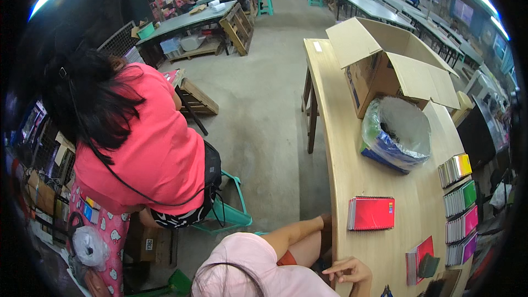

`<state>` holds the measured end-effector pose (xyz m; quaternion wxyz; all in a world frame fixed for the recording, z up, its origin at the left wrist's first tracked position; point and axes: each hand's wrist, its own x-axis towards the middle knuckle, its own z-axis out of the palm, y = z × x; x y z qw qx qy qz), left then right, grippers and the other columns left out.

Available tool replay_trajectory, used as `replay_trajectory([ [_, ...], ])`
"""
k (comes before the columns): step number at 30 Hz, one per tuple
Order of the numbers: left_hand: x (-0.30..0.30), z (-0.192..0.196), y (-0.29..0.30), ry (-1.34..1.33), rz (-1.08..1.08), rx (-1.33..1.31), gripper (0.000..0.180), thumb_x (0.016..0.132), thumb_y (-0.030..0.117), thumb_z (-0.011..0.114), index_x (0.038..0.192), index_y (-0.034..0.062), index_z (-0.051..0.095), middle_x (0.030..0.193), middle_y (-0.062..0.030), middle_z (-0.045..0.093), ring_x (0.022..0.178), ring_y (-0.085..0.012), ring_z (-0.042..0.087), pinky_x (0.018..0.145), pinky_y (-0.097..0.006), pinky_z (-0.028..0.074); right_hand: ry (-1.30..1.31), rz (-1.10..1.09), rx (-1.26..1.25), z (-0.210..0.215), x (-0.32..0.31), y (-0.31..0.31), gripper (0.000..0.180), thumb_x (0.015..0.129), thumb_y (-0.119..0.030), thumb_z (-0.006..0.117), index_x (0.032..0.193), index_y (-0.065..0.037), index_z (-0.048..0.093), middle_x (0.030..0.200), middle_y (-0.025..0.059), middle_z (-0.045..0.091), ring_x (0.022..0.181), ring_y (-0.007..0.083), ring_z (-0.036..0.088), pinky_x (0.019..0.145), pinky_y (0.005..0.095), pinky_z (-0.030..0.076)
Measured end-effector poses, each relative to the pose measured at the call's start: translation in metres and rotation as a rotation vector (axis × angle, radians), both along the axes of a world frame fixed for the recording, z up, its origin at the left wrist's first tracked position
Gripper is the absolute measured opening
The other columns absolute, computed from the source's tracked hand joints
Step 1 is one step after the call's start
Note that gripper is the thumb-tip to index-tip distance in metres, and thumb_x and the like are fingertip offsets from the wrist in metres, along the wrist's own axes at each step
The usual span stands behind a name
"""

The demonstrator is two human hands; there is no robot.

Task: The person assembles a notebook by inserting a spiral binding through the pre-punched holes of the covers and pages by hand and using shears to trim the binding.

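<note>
My right hand (349, 270) rests over the near table edge, its fingers loosely bent and apart, holding nothing. My left arm (300, 234) lies along my thigh, and its hand is hidden in shadow by the table edge. On the wooden table (352, 176) beyond my right hand lies a stack of red spiral notebooks (373, 213). Further right, more red notebooks (419, 258) lean beside a small dark green block (428, 267). A tool with dark blue handles (386, 291), perhaps pliers, shows at the lower edge.
Yellow (456, 169), green (461, 198), pink (463, 224) and purple (462, 248) spiral notebooks line the table's right side. Behind stand a plastic-lined bin (397, 132) and an open carton (385, 66). A seated co-worker (143, 137) in a bright pink shirt is at left, on a green stool (236, 209).
</note>
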<state>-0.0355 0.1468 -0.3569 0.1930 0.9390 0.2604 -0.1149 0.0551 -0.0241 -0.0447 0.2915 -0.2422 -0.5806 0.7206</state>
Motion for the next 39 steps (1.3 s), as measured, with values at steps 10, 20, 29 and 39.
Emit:
replay_trajectory([
  [10, -0.055, 0.011, -0.068, -0.143, -0.364, -0.125, 0.046, 0.080, 0.033, 0.063, 0.118, 0.0082, 0.069, 0.127, -0.0176, 0.061, 0.122, -0.0372, 0.051, 0.100, -0.053, 0.036, 0.029, -0.020, -0.060, -0.023, 0.010, -0.007, 0.045, 0.084, -0.016, 0.077, 0.126, -0.003, 0.066, 0.089, 0.0064, 0.069, 0.062, 0.0078, 0.042, 0.059, 0.0241, 0.036],
  [20, -0.070, 0.129, -0.047, 0.295, -0.286, -0.027, 0.058, 0.081, 0.042, 0.062, 0.125, 0.0044, 0.065, 0.143, -0.0178, 0.051, 0.137, -0.0333, 0.040, 0.114, -0.060, 0.021, -0.060, -0.090, -0.029, -0.027, 0.001, -0.016, 0.046, 0.083, -0.022, 0.079, 0.123, -0.003, 0.068, 0.087, 0.0075, 0.069, 0.062, 0.0035, 0.044, 0.055, 0.0214, 0.033],
  [29, -0.076, 0.114, -0.032, 0.261, -0.107, -0.109, 0.047, 0.083, 0.032, 0.070, 0.121, 0.0047, 0.067, 0.140, -0.0215, 0.053, 0.121, -0.0366, 0.059, 0.099, -0.049, 0.047, -0.508, 0.037, 0.198, 0.007, -0.007, -0.027, 0.055, 0.083, -0.031, 0.078, 0.131, -0.008, 0.064, 0.086, 0.0048, 0.068, 0.081, 0.0148, 0.064, 0.068, 0.0280, 0.046],
  [39, -0.064, 0.363, -0.107, -0.320, -0.436, -0.932, 0.031, 0.093, 0.024, 0.068, 0.115, 0.0036, 0.063, 0.094, -0.0081, 0.069, 0.090, -0.0131, 0.064, 0.079, -0.031, 0.051, -0.365, -0.141, 0.365, 0.058, -0.029, -0.138, 0.059, 0.082, -0.034, 0.079, 0.132, -0.010, 0.062, 0.085, 0.0094, 0.067, 0.068, 0.0186, 0.059, 0.061, 0.0298, 0.048],
])
